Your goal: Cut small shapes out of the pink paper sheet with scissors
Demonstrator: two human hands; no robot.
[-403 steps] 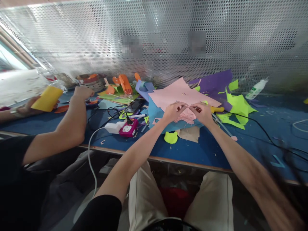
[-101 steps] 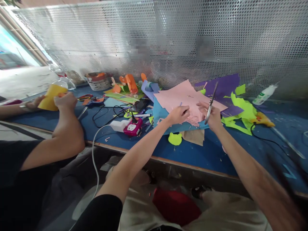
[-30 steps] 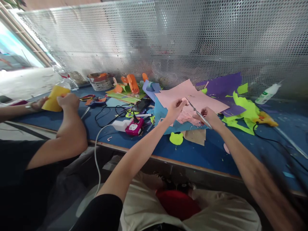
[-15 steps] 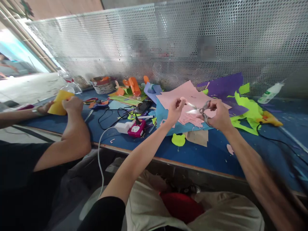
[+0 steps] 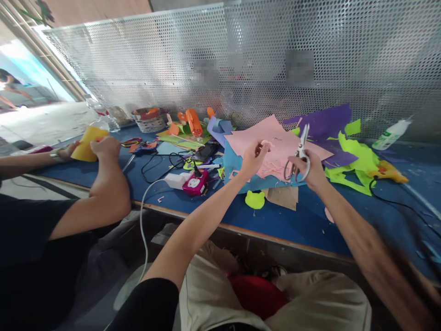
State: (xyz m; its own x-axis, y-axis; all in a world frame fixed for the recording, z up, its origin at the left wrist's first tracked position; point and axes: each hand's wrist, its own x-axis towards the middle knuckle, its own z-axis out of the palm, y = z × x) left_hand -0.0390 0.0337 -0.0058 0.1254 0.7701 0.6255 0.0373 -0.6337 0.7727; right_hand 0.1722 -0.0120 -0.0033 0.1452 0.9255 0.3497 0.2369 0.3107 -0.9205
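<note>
My left hand [image 5: 253,157] is raised over the table and pinches a small pink foam piece [image 5: 267,144] between thumb and fingers. My right hand [image 5: 308,169] grips the handles of silver scissors [image 5: 300,150], whose blades point up and away, closed. Both hands hover above a stack of pink sheets [image 5: 265,134] lying on a blue sheet [image 5: 231,163]. A yellow-green frog-shaped cutout [image 5: 255,199] lies on the blue table [image 5: 296,220] just in front of the stack.
Purple [image 5: 327,120] and lime scraps [image 5: 354,161] lie to the right, with a white glue bottle [image 5: 391,134] and black cable [image 5: 399,204]. A pink power strip [image 5: 195,187] and white plug sit left. A neighbouring person's hands hold yellow foam [image 5: 86,143]. Perforated metal screen [image 5: 241,59] behind.
My right hand has swung the scissors from pointing left at the pink piece to pointing upward, away from it. My left hand still pinches the pink piece.
</note>
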